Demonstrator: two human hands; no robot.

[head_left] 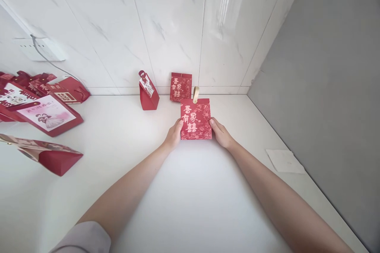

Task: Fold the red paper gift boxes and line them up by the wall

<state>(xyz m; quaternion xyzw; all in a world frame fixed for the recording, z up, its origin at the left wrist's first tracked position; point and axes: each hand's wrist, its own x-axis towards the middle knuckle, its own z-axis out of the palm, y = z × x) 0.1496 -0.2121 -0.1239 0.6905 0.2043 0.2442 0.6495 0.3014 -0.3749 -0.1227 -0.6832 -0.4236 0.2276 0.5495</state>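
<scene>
The red floral box point(196, 120) is upright at the centre of your dial, its front facing you, with pale characters and blossoms printed on it and a gold strap point(196, 93) looping up from its top edge. Its top looks folded over, so you cannot see what it contains, and you cannot tell whether its base touches the white surface point(196, 197) or is lifted slightly.

From it, at 11 o'clock, a matching box point(180, 86) stands near the tiled wall point(166, 27), partly covered in your view by the nearer one. At 10 o'clock a slim red box point(149, 97) stands with a white label on its sloping side and a tab on top. Well apart at 9 o'clock is a crowded group of red boxes point(69, 91), one bearing a pink picture card point(47, 113); between 8 and 9 o'clock another red box point(61, 162) lies with its triangular red end towards you. Their contents are hidden too.

Your left hand point(173, 133) grips the central box at its 9 o'clock edge, your right hand point(221, 132) at its 3 o'clock edge. Both are partly closed, thumbs along the sides, most other fingers out of sight. At 4 o'clock, beyond your right forearm, a white sheet point(285, 161) lies flat.
</scene>
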